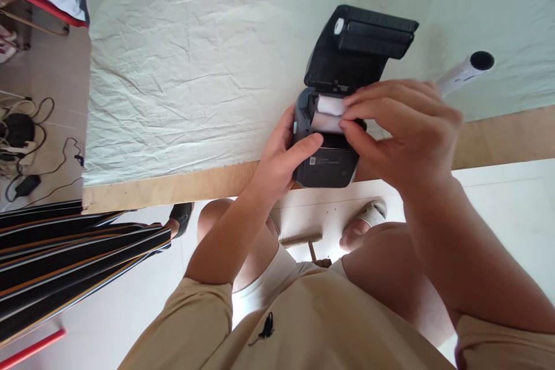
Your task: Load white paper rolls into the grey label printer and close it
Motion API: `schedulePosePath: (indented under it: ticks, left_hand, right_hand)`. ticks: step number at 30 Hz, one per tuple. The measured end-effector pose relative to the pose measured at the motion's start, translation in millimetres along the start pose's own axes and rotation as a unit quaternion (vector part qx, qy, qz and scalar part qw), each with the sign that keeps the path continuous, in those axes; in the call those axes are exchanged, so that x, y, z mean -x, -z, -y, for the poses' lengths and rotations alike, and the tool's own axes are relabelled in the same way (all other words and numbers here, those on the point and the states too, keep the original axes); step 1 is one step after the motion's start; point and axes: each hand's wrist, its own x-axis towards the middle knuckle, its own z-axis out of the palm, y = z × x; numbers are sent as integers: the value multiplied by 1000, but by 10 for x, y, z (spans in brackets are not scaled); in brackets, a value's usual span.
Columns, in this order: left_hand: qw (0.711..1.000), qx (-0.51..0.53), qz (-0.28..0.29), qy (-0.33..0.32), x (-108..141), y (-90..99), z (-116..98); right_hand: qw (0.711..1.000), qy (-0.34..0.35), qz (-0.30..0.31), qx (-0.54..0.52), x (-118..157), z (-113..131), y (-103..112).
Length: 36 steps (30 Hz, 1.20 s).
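A small black printer [327, 169] with its lid [362, 49] raised sits at the near edge of the cloth-covered table. A white paper roll [330, 105] lies in its open compartment, with a strip of paper [326, 123] in front of it. My left hand [288, 153] is wrapped round the printer's left side, thumb on top. The fingers of my right hand [401, 124] pinch the right end of the paper at the compartment. Beyond my right hand a white tube [466, 72] with a dark open end lies on the cloth.
A pale green wrinkled cloth [186, 69] covers the table, whose wooden edge [173, 189] runs along the near side. Striped dark fabric [78, 260] and another person's foot [181, 218] are at the lower left. Cables [26, 139] lie on the floor at the left.
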Motion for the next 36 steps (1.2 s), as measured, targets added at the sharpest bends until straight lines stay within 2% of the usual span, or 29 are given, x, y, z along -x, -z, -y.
schedulePosePath:
  ticks: [4,6,11,14,16,19,22,24,25,26,29,30,31,34,36]
  left_hand:
    - [1000,2,8,-7,3,10,-2]
    - [1000,1,10,-7,7,2,-1]
    - [1000,1,-3,-4,6,-19,5]
    - [1000,3,2,9,7,-21,11]
    - [1000,-1,3,5,6,-16,20]
    - [1000,9,0,-28,-16,11,54]
    - [999,9,5,-52,-61,63,108]
    - [998,-13,8,-56,-78,85,134]
    - [998,-26,1,-55,-77,88,140]
    - [998,-37,-7,-51,-73,87,140]
    - [996,-69,-20,-46,-68,98,140]
    - [995,-84,-13,-50,-82,120,148]
    - [992,-107,1,-59,-107,154,163]
    - [980,-176,46,-76,-217,299,234]
    - [969,-221,68,-85,-276,386,280]
  right_hand:
    - [997,41,-56,-21,32,-46,-11]
    - [997,43,-61,-2,39,-58,-14]
    - [997,-43,36,49,-14,-22,9]
    - [995,-62,33,68,-48,33,25]
    - [996,-46,2,76,-44,69,39]
    - [998,22,-29,41,1,113,77]
    - [997,79,11,-12,62,137,111]
    - [995,81,49,-38,93,116,103]
    - [995,72,46,-54,103,89,88]
    - [996,60,14,-70,110,50,66]
    - [984,10,-144,-103,111,-111,-2]
    - [981,-8,-162,-107,107,-164,-13]
    - [983,-22,-148,-109,104,-209,-15]
    - [990,-47,-40,-126,111,-281,12]
    - [984,-52,-58,-163,139,-289,24]
